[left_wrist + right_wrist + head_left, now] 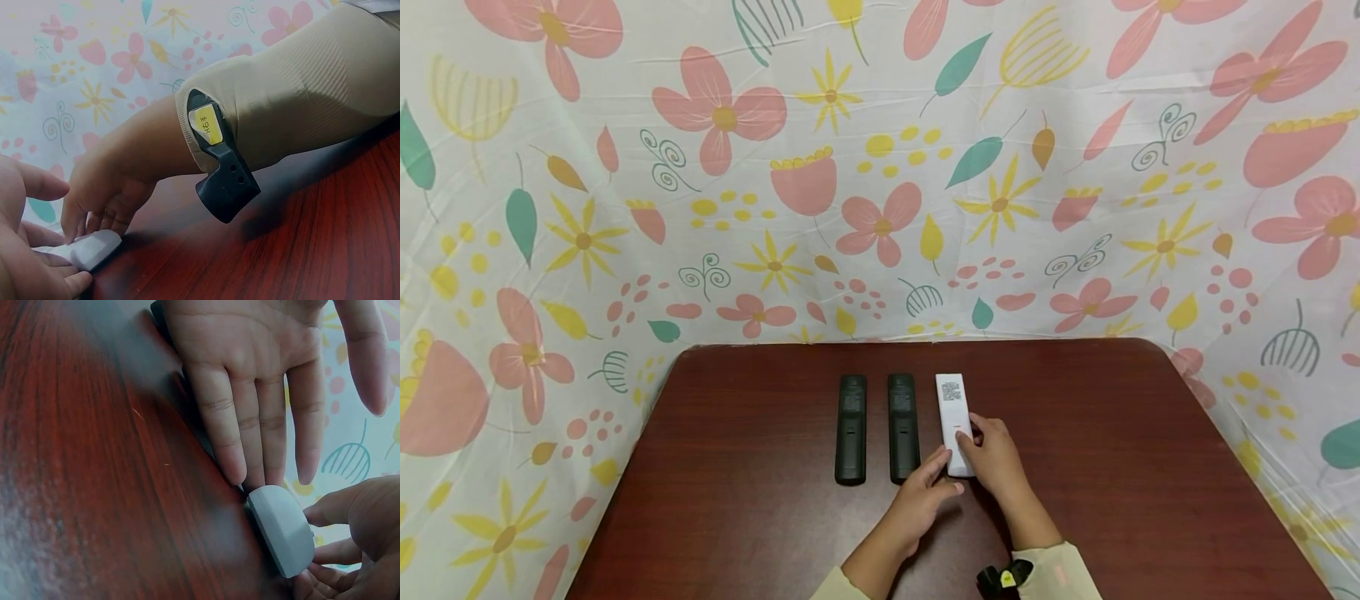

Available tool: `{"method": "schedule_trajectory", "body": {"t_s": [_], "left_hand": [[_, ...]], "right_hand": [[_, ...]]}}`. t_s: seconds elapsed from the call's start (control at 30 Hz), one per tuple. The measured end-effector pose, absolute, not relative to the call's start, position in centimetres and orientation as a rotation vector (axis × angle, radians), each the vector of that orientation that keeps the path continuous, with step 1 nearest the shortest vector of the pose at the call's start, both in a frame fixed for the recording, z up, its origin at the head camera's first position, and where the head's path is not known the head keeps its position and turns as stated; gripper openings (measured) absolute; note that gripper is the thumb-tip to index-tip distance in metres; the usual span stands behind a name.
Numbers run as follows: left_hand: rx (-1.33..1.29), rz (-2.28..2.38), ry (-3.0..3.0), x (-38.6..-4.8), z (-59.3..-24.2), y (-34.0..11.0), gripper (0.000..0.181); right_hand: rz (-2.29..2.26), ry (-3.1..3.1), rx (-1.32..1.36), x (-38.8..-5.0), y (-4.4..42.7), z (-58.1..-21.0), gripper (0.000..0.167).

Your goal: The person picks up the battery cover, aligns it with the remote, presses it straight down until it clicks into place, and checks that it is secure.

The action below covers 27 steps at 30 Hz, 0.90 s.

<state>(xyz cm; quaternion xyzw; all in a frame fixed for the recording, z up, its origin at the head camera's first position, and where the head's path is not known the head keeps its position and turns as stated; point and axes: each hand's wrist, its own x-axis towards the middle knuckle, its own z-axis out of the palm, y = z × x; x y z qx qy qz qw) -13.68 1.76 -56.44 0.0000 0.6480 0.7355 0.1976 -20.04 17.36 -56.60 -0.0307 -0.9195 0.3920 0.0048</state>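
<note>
Near the middle of the table lies a white remote control [952,408], back side up, with a printed code label at its far end. My right hand [1000,462] grips its right side, thumb on top and fingers along the edge. Against or just beside its left edge are the fairly straight fingers of my left hand [913,504]; the right wrist view shows that palm [244,337] facing the remote's rounded end [284,531]. To the left, a black remote control [903,425] and another black remote control [851,429] lie parallel, backs up.
The dark red-brown wooden table [737,517] has rounded far corners. A white cloth with flowers and leaves [880,167] hangs behind it and along both sides. A black wrist camera [219,169] is strapped at the right sleeve's cuff.
</note>
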Motion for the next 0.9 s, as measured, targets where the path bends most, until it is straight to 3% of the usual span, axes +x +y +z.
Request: {"method": "schedule_trajectory", "body": {"t_s": [0.9], "left_hand": [[0.053,2.182,1.769,-14.32,-55.99,0.98,0.058]], "right_hand": [[1.327,-2.822,-0.141,-19.98,17.39,-55.88,0.049]]}}
